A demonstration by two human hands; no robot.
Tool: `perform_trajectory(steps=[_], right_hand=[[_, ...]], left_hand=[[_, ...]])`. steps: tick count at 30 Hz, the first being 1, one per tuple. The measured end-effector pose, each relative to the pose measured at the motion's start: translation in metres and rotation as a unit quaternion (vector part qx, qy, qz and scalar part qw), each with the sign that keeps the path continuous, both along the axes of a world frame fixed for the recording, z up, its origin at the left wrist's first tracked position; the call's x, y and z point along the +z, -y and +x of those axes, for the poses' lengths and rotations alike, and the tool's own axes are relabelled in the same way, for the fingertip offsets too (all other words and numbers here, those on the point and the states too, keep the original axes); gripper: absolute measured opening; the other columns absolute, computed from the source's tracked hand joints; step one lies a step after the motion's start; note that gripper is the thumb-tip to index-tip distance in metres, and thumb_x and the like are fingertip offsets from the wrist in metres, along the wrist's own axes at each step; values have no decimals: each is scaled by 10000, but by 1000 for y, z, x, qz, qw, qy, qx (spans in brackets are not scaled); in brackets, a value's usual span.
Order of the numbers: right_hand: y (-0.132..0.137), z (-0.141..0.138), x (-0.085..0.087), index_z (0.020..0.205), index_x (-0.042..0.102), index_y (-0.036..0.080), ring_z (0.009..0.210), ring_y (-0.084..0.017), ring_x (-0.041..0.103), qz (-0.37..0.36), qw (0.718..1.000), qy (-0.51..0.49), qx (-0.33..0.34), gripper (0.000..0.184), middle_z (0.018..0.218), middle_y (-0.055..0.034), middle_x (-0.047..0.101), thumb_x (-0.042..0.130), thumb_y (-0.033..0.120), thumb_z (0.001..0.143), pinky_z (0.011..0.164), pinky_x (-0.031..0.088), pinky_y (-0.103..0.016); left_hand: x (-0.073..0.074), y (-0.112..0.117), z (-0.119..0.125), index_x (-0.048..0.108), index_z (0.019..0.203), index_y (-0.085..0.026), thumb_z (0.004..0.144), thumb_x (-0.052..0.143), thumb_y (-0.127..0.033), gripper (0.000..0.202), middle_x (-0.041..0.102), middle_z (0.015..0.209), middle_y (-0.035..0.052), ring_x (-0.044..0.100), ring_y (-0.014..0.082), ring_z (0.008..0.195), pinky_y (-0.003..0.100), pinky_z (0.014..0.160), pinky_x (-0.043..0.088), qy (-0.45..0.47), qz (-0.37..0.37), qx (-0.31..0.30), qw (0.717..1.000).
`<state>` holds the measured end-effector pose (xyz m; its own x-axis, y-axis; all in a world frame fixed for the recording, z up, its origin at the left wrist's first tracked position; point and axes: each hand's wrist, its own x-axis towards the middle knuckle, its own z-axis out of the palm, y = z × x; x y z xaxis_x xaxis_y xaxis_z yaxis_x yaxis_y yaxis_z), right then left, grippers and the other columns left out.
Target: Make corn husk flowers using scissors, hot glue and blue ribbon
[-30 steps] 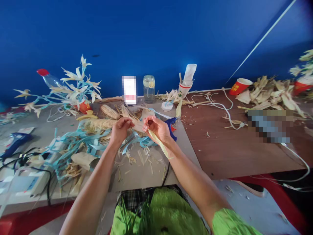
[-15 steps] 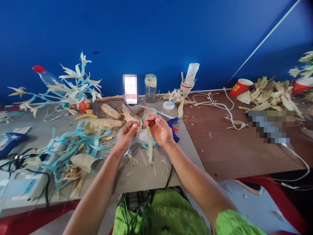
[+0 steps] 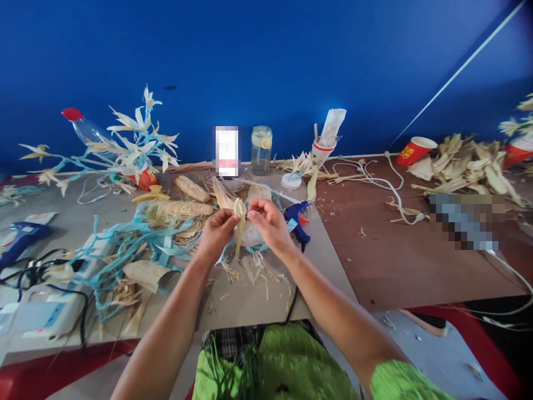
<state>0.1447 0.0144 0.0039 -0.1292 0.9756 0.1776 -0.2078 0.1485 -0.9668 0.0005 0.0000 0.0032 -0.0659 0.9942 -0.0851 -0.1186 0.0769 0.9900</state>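
Over the grey table top, my left hand [image 3: 219,229] pinches a pale corn husk strip [image 3: 239,208] between thumb and fingers. The strip is bent into a small loop at the top, and its tail hangs below my fingers. My right hand [image 3: 272,225] comes in from the other side, its curled thumb and fingertips closed at the loop's right edge. Under and behind the hands lie a crumpled clear plastic bag [image 3: 251,234] and more dry husk [image 3: 220,191]. A blue glue gun [image 3: 297,218] rests just right of my right hand.
Left are corn cobs [image 3: 192,189], blue ribbon strips [image 3: 145,244], a husk-flower branch [image 3: 139,144], a second glue gun [image 3: 20,239] and a power strip [image 3: 54,311]. A glass jar [image 3: 261,151] and paper cup [image 3: 321,153] stand behind; a husk pile [image 3: 470,166] lies right.
The husk strip, which hung straight from my right hand, is now looped and pinched in my left. My right fingers have turned inward toward it. The view has shifted slightly.
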Motion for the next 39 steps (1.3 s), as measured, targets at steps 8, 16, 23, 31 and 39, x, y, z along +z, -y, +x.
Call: perform_trajectory(steps=[8, 16, 23, 31, 39], right_hand=[[3, -8, -6, 681, 560, 176, 534, -88, 423, -64, 996, 58, 10, 255, 555, 52, 484, 685, 398, 680, 532, 331, -233], [1, -7, -3, 635, 574, 174, 512, -71, 407, -181, 977, -96, 62, 277, 545, 57, 498, 736, 394, 587, 546, 332, -233], [-3, -8, -10, 635, 576, 184, 515, -80, 414, -179, 978, -95, 46, 282, 534, 58, 496, 746, 402, 578, 540, 342, -236], [-1, -8, -11, 643, 573, 182, 519, -77, 421, -170, 978, -103, 67, 283, 555, 57, 500, 742, 406, 602, 545, 339, -233], [0, -9, -9, 641, 566, 180, 526, -71, 412, -167, 979, -92, 66, 297, 560, 60, 487, 743, 416, 602, 542, 328, -225]], left_hand=[[1, 2, -2, 602, 697, -137, 713, 696, -359, 241, 406, 523, -54, 326, 43, 463, 196, 480, 266, 72, -20, -78, 994], [7, 4, -2, 568, 670, -144, 694, 716, -372, 273, 383, 492, -64, 330, 42, 447, 184, 477, 299, 112, -50, -74, 990], [4, 4, -2, 589, 730, -151, 638, 763, -352, 281, 478, 539, -54, 423, 47, 470, 172, 478, 334, 105, -81, -86, 987], [3, 4, -1, 601, 781, -134, 628, 774, -345, 313, 602, 638, -4, 515, 66, 528, 175, 492, 359, 123, -95, -102, 983], [1, 4, -2, 547, 709, -141, 601, 791, -310, 315, 602, 603, -17, 508, 59, 490, 171, 484, 354, 142, -93, -90, 981]])
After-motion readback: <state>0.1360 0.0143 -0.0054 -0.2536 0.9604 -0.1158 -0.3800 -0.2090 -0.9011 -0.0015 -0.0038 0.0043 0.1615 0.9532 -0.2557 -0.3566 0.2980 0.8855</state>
